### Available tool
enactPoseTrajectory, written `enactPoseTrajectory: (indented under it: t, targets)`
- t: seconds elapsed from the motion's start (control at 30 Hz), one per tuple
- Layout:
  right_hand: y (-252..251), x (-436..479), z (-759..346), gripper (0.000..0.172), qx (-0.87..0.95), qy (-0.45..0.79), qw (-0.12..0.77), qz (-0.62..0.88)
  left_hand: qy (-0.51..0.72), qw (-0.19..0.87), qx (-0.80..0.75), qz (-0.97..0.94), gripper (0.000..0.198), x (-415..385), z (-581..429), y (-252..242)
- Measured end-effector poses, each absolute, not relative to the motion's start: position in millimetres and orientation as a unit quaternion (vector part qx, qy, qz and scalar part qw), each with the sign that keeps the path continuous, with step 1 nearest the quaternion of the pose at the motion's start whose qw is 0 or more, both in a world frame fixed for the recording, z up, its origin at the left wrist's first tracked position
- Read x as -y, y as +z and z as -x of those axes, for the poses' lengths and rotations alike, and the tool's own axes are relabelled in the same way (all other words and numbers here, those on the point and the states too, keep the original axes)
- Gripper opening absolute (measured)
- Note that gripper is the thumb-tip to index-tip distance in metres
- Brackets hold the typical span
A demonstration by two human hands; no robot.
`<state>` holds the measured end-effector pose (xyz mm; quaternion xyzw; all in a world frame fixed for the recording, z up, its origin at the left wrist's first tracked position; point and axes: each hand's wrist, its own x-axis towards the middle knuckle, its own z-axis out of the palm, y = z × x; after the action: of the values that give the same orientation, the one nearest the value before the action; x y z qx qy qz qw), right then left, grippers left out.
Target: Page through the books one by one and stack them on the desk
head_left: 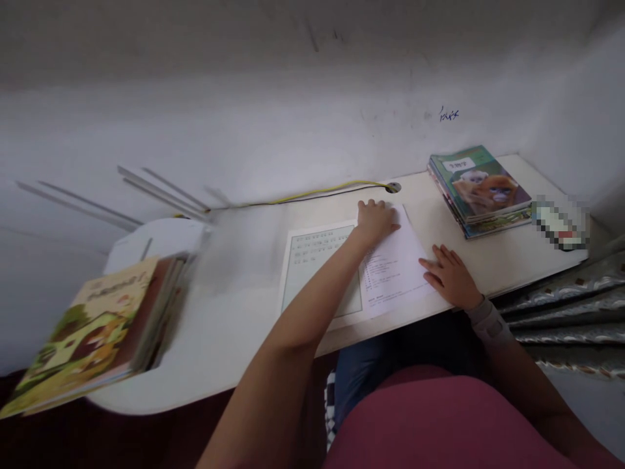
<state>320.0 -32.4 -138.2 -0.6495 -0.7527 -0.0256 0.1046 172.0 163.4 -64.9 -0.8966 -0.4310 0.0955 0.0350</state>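
Note:
A white printed sheet [398,267] lies on the desk, covering the right part of a larger sheet [317,260] with a dark border and handwritten lines. My left hand [377,220] rests at the top of the printed sheet, fingers bent and spread; it appears to hold nothing. Beside the right edge of that sheet, my right hand [452,275] lies on the desk with its fingers apart and nothing in it. A band is around my right wrist.
Books with a monkey cover [483,189] are stacked at the back right, beside a blurred-out object [561,225]. More books [92,332] stand at the left of the white desk [219,332]. A yellow cable [317,191] runs along the wall to a hole.

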Motion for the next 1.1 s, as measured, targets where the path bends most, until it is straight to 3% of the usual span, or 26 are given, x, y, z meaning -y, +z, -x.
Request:
enactPoseTrajectory:
  t: [0.53, 0.87, 1.1]
  targets:
    - [-137.3, 32.5, -320.2, 0.041, 0.754, -0.016, 0.115, 0.647, 0.072, -0.024, 0.409, 0.909, 0.046, -176.7, -176.5, -81.3]
    - [-135.2, 31.6, -330.6, 0.042, 0.759, 0.01, 0.129, 0.638, -0.003, -0.104, 0.449, 0.887, 0.077, -95.3, -107.7, -80.8]
    - [-134.3, -10.1, -366.3, 0.069, 0.778, 0.014, 0.066, 0.625, -0.005, -0.117, 0.416, 0.902, 0.078, -48.6, -84.2, -115.6]
